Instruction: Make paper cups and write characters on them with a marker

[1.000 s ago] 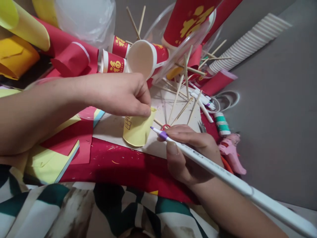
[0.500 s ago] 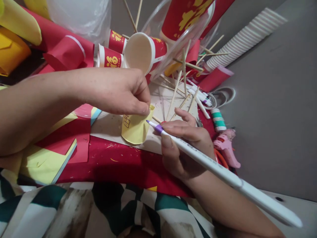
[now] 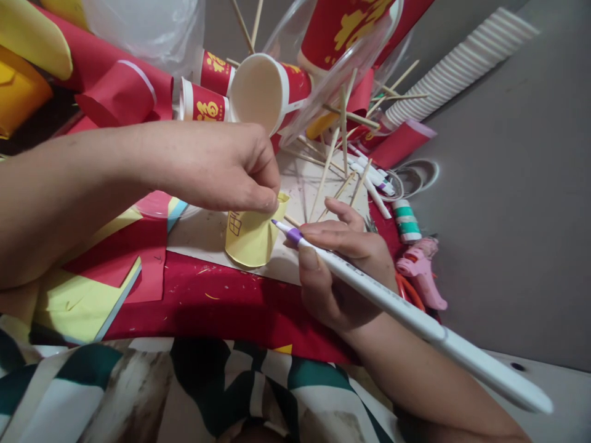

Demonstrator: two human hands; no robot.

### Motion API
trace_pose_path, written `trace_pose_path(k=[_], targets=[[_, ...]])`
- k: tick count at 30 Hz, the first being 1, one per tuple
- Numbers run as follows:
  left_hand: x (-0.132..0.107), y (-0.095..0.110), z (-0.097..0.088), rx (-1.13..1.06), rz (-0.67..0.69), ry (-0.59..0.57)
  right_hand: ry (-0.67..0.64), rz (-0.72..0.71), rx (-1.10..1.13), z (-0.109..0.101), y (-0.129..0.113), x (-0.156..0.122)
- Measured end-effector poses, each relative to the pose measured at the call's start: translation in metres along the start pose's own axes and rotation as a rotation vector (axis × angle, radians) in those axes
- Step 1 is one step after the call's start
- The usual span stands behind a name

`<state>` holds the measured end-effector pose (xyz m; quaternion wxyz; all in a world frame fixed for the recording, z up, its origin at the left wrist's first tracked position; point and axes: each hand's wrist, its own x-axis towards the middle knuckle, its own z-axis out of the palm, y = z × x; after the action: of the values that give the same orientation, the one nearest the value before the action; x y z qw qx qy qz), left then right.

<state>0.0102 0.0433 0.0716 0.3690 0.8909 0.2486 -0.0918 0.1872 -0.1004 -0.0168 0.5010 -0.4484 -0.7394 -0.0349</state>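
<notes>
My left hand pinches the upper edge of a yellow paper cone, its thumb pressed on the paper. A small purple window-like grid is drawn on the cone's left side. In my right hand is a white marker with a purple band, gripped between thumb and fingers. The marker's purple tip is at the cone's upper right side; whether it touches the paper I cannot tell. Beneath the cone lies a pale board on a red cloth.
Red paper cups, a large cup and wooden sticks stand behind my hands. A striped cup stack leans along the grey wall. To the right sits a pink glue gun; at left lie red and yellow paper sheets.
The marker and my right hand have shifted very slightly left and up, bringing the tip closer to my left thumb. My left hand still pinches the cone.
</notes>
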Motion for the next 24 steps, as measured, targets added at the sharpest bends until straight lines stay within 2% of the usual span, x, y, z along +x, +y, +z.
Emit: trace_pose_path(k=[7,15,24], targets=[[-0.0004,0.0018,0.0005,0.015,-0.017,0.015,0.016,-0.042,0.005,0.0003,0.0013,-0.0004],[0.0002,0.0034,0.0009,0.027,-0.053,0.009,0.001,-0.025,-0.021,0.0021,-0.0006,-0.0002],[0.0006,0.0037,0.0021,0.03,-0.025,0.026,-0.04,0.021,-0.003,-0.0004,-0.0008,-0.0005]])
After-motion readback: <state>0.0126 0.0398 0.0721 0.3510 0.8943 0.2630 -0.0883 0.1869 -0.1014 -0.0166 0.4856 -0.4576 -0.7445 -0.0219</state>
